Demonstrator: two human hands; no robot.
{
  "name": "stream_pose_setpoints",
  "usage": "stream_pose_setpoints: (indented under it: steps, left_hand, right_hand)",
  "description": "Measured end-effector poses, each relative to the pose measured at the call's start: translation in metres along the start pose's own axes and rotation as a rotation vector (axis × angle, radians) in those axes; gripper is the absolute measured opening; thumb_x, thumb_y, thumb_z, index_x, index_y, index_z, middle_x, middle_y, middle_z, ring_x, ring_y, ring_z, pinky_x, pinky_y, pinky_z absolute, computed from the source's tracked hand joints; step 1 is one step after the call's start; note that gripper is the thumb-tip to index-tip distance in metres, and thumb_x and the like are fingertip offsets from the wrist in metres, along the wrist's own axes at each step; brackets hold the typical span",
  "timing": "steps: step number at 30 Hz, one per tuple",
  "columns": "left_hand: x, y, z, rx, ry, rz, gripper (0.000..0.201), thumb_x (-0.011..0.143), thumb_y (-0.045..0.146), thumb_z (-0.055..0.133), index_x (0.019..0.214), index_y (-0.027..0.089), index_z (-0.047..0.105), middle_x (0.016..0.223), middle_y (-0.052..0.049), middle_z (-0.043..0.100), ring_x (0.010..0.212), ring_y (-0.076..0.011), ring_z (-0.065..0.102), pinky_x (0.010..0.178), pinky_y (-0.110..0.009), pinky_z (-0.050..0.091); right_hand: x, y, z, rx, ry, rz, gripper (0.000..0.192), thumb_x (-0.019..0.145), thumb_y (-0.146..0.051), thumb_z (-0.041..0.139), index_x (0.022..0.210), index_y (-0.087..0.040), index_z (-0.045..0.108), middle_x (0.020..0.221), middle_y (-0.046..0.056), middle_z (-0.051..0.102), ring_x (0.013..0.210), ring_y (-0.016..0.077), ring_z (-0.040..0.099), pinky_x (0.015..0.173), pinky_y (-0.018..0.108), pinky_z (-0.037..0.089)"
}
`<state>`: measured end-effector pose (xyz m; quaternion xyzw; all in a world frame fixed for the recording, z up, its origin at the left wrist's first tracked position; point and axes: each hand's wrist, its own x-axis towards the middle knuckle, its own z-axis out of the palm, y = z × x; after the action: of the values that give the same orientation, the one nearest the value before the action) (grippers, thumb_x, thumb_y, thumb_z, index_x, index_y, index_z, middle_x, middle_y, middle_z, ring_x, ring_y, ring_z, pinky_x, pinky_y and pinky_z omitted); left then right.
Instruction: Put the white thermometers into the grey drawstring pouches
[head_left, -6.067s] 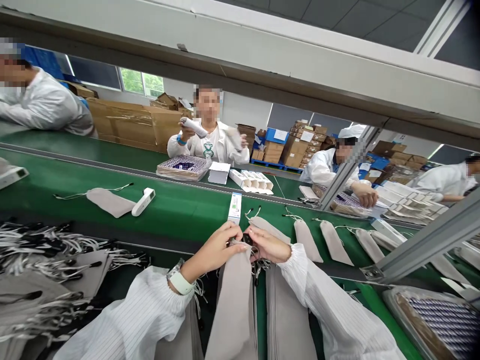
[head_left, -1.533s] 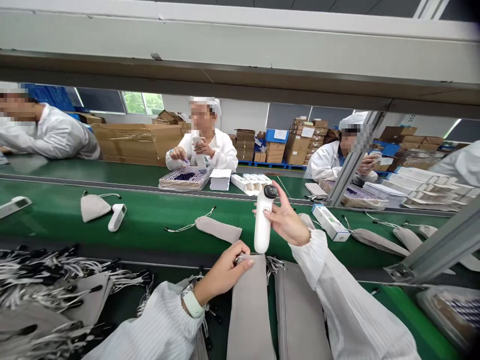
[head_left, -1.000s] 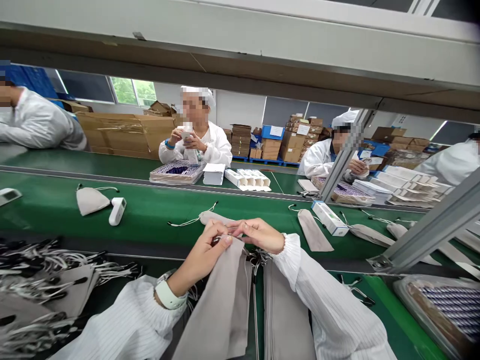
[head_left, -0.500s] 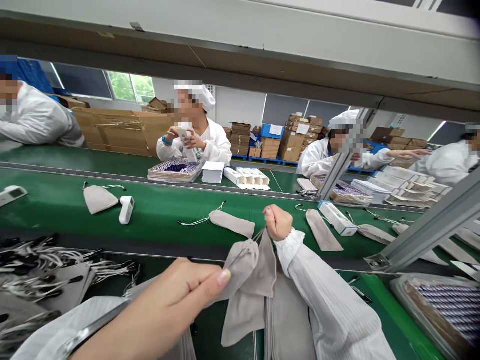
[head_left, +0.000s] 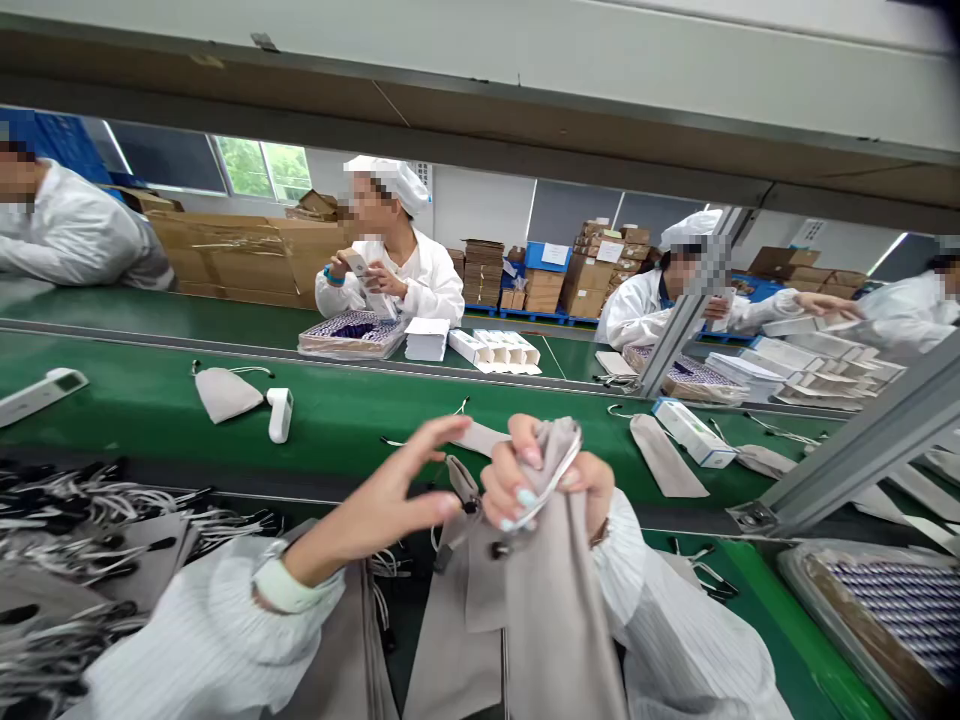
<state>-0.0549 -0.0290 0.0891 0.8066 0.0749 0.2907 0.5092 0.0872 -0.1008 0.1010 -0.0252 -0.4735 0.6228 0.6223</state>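
Note:
My right hand (head_left: 544,480) grips the mouth of a grey drawstring pouch (head_left: 559,610) and holds it upright over my lap; the mouth gapes slightly. My left hand (head_left: 386,495) is just left of it, thumb and a finger pinching the drawstring (head_left: 459,487) by its dark stopper, index finger raised. More flat grey pouches (head_left: 450,660) hang below my hands. What is inside the held pouch is hidden.
A green conveyor belt (head_left: 337,420) carries a white handheld device (head_left: 280,413) beside a pouch (head_left: 225,393), another device (head_left: 41,393), a white box (head_left: 694,433) and more pouches (head_left: 667,455). Corded pouches (head_left: 90,540) pile at left. A metal strut (head_left: 847,460) crosses right, above a tray (head_left: 885,620). People in white coats work opposite.
The white device held 1.5 s ago is out of sight. My left hand, drawn back half a second ago, has returned to the pouch mouth; my right hand has raised the pouch.

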Motion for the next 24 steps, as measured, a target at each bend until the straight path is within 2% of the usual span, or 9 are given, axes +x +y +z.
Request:
stream_pose_setpoints:
  steps: [2,4,5,8,11,14,17,19,24]
  left_hand:
    - [0.005,-0.02,0.009,0.131,-0.186,-0.097,0.06,0.068,0.039,0.061,0.119,0.021,0.036,0.12,-0.006,0.041,0.108,-0.022,0.038,0.089,-0.03,0.031]
    - [0.007,-0.032,0.016,0.248,-0.298,-0.151,0.035,0.071,0.039,0.057,0.098,0.017,0.052,0.092,-0.003,0.054,0.087,-0.0185,0.048,0.077,-0.026,0.036]
    - [0.007,-0.033,0.016,0.284,-0.319,-0.179,0.027,0.073,0.04,0.054,0.083,0.015,0.055,0.077,-0.001,0.054,0.074,-0.0155,0.049,0.068,-0.023,0.037]
    - [0.007,-0.022,0.003,0.268,-0.277,-0.264,0.031,0.074,0.042,0.051,0.064,0.013,0.048,0.059,0.004,0.042,0.057,-0.0092,0.04,0.051,-0.018,0.031]
    - [0.008,-0.003,-0.015,0.213,-0.239,-0.266,0.031,0.08,0.041,0.042,0.068,0.014,0.049,0.065,0.003,0.044,0.059,-0.0093,0.041,0.054,-0.018,0.032]
    - [0.009,0.006,-0.022,0.227,-0.247,-0.28,0.031,0.083,0.039,0.035,0.086,0.016,0.056,0.08,0.0,0.054,0.07,-0.0127,0.047,0.062,-0.02,0.036]
    - [0.009,0.004,-0.019,0.215,-0.214,-0.32,0.032,0.082,0.039,0.039,0.105,0.022,0.054,0.101,-0.002,0.055,0.086,-0.0164,0.05,0.072,-0.022,0.038]
    - [0.009,0.0,-0.017,0.218,-0.182,-0.328,0.031,0.082,0.038,0.04,0.104,0.022,0.055,0.105,-0.002,0.055,0.091,-0.0172,0.049,0.077,-0.023,0.036]
    - [0.009,-0.001,-0.013,0.312,-0.098,-0.334,0.032,0.081,0.042,0.038,0.09,0.017,0.058,0.08,-0.001,0.056,0.065,-0.0124,0.047,0.059,-0.021,0.035]
  right_hand:
    - [0.002,-0.015,0.001,0.098,-0.032,-0.045,0.015,0.057,-0.025,0.047,0.062,-0.018,0.034,0.049,-0.005,0.044,0.039,0.0065,0.039,0.04,0.019,0.036]
    - [0.002,-0.03,-0.001,0.086,-0.043,-0.065,0.016,0.056,-0.023,0.044,0.06,-0.018,0.03,0.047,-0.006,0.039,0.037,0.0054,0.036,0.039,0.017,0.034]
    - [0.001,-0.038,-0.005,0.058,-0.041,-0.076,0.017,0.055,-0.023,0.044,0.06,-0.018,0.028,0.046,-0.006,0.037,0.037,0.0052,0.034,0.038,0.017,0.033]
    - [-0.005,-0.066,-0.028,-0.072,0.014,-0.146,0.021,0.054,-0.024,0.044,0.061,-0.02,0.025,0.045,-0.008,0.031,0.034,0.0047,0.028,0.032,0.014,0.026]
    - [-0.01,-0.087,-0.058,-0.306,0.191,-0.14,0.02,0.055,-0.028,0.042,0.064,-0.021,0.025,0.043,-0.008,0.029,0.031,0.0049,0.022,0.029,0.015,0.021]
    - [-0.012,-0.091,-0.074,-0.596,0.311,0.034,0.02,0.056,-0.033,0.038,0.066,-0.022,0.025,0.043,-0.007,0.034,0.031,0.0071,0.028,0.032,0.02,0.025]
    - [-0.011,-0.084,-0.075,-0.721,0.306,0.152,0.022,0.056,-0.036,0.037,0.068,-0.022,0.025,0.043,-0.006,0.037,0.032,0.0089,0.033,0.034,0.023,0.029]
    - [-0.011,-0.079,-0.071,-0.687,0.271,0.165,0.022,0.054,-0.033,0.038,0.069,-0.021,0.026,0.043,-0.005,0.039,0.032,0.0093,0.034,0.034,0.024,0.029]
    - [-0.007,-0.065,-0.067,-0.482,0.123,0.162,0.021,0.048,-0.021,0.037,0.069,-0.02,0.03,0.047,-0.002,0.047,0.034,0.0109,0.039,0.033,0.023,0.031]
